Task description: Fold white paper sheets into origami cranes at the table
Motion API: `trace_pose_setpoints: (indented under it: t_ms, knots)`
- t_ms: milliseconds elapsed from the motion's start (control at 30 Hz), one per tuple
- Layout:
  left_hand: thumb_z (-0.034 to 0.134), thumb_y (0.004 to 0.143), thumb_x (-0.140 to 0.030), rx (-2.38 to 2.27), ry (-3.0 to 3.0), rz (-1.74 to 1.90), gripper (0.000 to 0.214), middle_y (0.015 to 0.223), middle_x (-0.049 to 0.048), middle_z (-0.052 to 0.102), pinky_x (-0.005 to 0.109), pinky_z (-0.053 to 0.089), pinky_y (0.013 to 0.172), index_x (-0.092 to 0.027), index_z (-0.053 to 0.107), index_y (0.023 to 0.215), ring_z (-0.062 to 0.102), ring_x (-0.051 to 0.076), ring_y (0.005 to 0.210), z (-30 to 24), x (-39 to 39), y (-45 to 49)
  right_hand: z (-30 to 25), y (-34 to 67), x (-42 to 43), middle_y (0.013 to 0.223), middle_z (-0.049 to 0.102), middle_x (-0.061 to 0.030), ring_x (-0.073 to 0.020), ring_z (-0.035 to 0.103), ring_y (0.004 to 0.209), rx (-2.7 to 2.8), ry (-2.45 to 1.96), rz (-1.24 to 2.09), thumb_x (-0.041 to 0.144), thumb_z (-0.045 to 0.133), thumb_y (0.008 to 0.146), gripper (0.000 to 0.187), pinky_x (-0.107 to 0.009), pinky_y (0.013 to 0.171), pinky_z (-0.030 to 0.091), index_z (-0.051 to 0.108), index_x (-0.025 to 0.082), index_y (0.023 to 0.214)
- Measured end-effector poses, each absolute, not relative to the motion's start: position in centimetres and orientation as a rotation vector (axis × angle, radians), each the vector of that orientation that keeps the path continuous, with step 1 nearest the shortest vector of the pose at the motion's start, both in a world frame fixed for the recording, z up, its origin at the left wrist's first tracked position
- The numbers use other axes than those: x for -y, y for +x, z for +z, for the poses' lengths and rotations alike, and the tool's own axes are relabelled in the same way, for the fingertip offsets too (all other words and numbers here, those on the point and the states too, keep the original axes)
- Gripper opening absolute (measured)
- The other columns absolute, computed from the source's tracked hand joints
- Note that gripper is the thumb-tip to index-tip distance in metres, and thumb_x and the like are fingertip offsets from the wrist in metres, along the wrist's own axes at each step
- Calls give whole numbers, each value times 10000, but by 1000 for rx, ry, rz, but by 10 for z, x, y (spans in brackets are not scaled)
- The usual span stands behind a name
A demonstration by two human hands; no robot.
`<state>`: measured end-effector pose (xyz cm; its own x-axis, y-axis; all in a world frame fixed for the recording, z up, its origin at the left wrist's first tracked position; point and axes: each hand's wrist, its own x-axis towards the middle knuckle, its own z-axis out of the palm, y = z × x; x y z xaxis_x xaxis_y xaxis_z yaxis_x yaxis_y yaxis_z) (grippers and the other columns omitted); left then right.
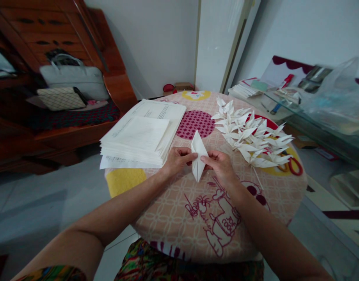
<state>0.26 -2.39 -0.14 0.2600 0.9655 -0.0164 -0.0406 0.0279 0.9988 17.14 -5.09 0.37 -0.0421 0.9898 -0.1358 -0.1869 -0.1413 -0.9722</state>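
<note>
White paper, folded into a narrow diamond (pixel 198 152), is held upright over the middle of the round table, with one point turned to the far side and the other to the near side. Its left edge is pinched by the left hand (pixel 177 159), the thumb laid on the front face; its right edge is gripped likewise by the right hand (pixel 222 164). The fingertips behind the paper are hidden.

On the left of the table, a thick stack of sheets (pixel 151 108) is placed just beside the left hand, with printed text seen on the top sheets and smaller blank pieces (pixel 144 130) laid over its near part. On the right, many pointed folded shapes (pixel 240 134) are gathered in a spread cluster, and by its near right edge red scissor handles (pixel 296 167) are partly covered. The table is covered by a pink patterned cloth (pixel 173 218), printed with a cartoon figure on the near side. At far left, a grey handbag (pixel 77 82) is set on a carved wooden seat (pixel 121 89).
</note>
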Motion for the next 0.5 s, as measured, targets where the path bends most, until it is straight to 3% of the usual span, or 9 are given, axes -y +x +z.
trace_pose_setpoints:
  t_ms: [300,500]
  knots:
    - [839,662,-403,-922,1204,975,333,559,-12,600,208,394,491,-128,652,675,508,77,481,-1,27,5,-5,177,50,635,709,-17,-155,598,538,1091,-1198,1399,429,849,616,301,-273,542,450,750,159,708]
    - [800,711,-446,-878,1218,887,359,551,13,624,221,442,513,-123,648,668,560,95,488,2,27,6,-5,178,51,627,719,-23,-149,582,506,1103,-1185,1439,385,852,612,275,-267,514,425,786,151,740]
